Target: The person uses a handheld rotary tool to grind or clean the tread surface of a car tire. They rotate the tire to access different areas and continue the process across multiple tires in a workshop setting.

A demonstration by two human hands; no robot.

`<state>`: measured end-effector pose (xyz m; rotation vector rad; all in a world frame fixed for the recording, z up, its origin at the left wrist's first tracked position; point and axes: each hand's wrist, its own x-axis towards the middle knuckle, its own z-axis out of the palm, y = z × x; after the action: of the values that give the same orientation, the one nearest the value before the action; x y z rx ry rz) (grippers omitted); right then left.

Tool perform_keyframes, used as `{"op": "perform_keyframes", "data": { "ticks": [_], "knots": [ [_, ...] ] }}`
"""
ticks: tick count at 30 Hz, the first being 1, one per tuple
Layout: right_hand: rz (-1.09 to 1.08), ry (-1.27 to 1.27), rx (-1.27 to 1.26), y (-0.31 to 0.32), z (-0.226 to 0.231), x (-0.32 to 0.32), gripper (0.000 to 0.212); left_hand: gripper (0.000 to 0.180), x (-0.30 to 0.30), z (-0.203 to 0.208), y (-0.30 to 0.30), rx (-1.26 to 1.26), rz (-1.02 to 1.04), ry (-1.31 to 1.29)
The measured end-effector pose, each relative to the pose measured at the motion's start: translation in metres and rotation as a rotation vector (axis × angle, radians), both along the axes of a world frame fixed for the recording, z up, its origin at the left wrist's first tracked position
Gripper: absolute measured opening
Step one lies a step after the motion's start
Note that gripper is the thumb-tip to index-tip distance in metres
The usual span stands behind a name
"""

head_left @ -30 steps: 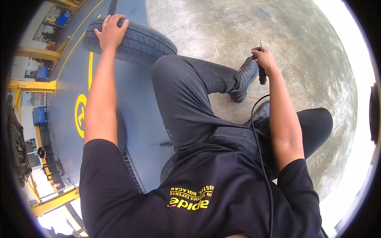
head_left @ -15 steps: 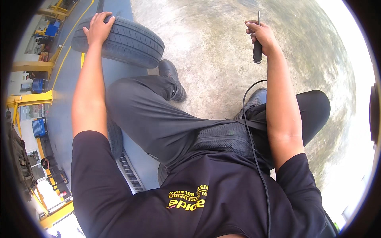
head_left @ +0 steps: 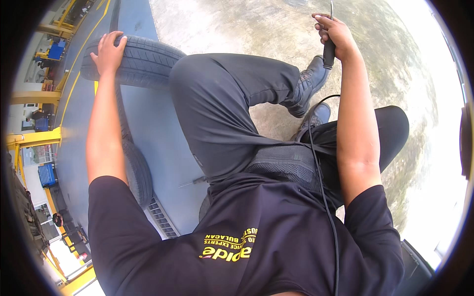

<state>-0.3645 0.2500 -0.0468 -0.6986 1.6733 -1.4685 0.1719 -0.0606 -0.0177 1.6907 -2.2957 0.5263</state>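
A black tire [head_left: 145,61] stands on the floor at the upper left. My left hand [head_left: 109,53] lies spread over its tread, the fingers apart and not wrapped round it. On the upper right, my right hand [head_left: 336,34] is closed on a black-handled tool [head_left: 329,55] with a slim metal shaft. The handle points down toward my wrist, and the shaft's tip is cut off by the top of the picture. I cannot tell the tool's exact kind. My bent left leg [head_left: 217,98] hides the tire's right end.
A second tire [head_left: 137,172] lies beside my left upper arm, near a floor grate [head_left: 163,219]. A thin tool [head_left: 193,181] rests on the blue floor by my hip. A black cable [head_left: 316,158] runs down my front. Yellow posts [head_left: 37,135] and blue cabinets [head_left: 47,175] line the far left.
My left leg has swung to the right, its foot now near my right foot. The right hand has risen slightly with the tool. My left hand and the tire have shifted slightly left in view.
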Motion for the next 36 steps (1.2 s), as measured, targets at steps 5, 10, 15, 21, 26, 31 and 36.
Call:
{"op": "perform_keyframes", "data": {
  "ticks": [5, 10, 15, 21, 26, 31, 36],
  "knots": [
    [-0.040, -0.101, 0.008, -0.013, -0.005, -0.009, 0.028, 0.041, 0.017, -0.010, -0.018, -0.056, -0.002, -0.004],
    [0.076, -0.113, 0.141, -0.045, -0.038, 0.025, 0.034, 0.036, -0.030, 0.020, 0.014, 0.081, -0.071, 0.166],
    [0.367, -0.097, 0.349, -0.063, -0.081, 0.094, 0.039, 0.045, 0.002, -0.001, 0.013, -0.243, -0.394, 0.553],
    [0.517, -0.040, 0.401, -0.100, -0.106, 0.129, 0.040, 0.049, 0.098, -0.022, 0.040, -0.226, 0.314, 1.611],
    [0.614, 0.060, 0.309, -0.182, -0.081, 0.204, 0.047, 0.079, 0.085, -0.046, 0.046, 0.554, 0.476, 2.152],
    [0.690, 0.185, 0.093, -0.260, -0.056, 0.280, 0.060, 0.098, 0.049, -0.045, 0.083, 0.690, 0.160, 2.153],
    [0.731, 0.300, 0.168, -0.303, -0.076, 0.301, 0.058, 0.125, 0.029, -0.087, 0.055, 0.530, 0.045, 2.146]
  ]
}}
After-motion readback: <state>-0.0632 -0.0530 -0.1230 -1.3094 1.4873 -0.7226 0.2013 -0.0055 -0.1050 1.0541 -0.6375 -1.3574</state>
